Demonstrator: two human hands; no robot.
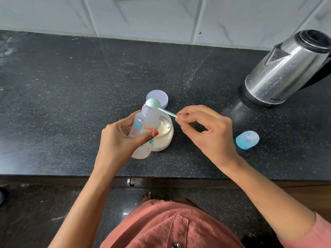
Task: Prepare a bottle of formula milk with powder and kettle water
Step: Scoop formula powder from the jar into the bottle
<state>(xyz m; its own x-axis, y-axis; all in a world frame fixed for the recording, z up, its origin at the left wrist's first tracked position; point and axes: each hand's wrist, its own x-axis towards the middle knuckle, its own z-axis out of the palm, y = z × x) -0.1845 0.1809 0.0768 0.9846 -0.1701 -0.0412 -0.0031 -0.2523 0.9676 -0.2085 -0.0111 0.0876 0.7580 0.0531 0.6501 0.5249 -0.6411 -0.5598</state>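
The pale green plastic scoop (153, 103) at the mouth of the translucent plastic baby bottle (143, 126).
I see the left hand (118, 138) gripping the tilted bottle, in front of the clear round jar of white powder (165, 133); the orange print reads "Luvl", the rest is under the thumb. The right hand (206, 133) pinches the scoop handle. The steel kettle (286, 68) stands far right, label unreadable.

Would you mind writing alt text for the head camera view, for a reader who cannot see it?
The right hand holds a green scoop at the mouth of a baby bottle gripped by the left hand, beside an open powder jar on a black counter. A steel kettle stands far right, a blue cap nearer.
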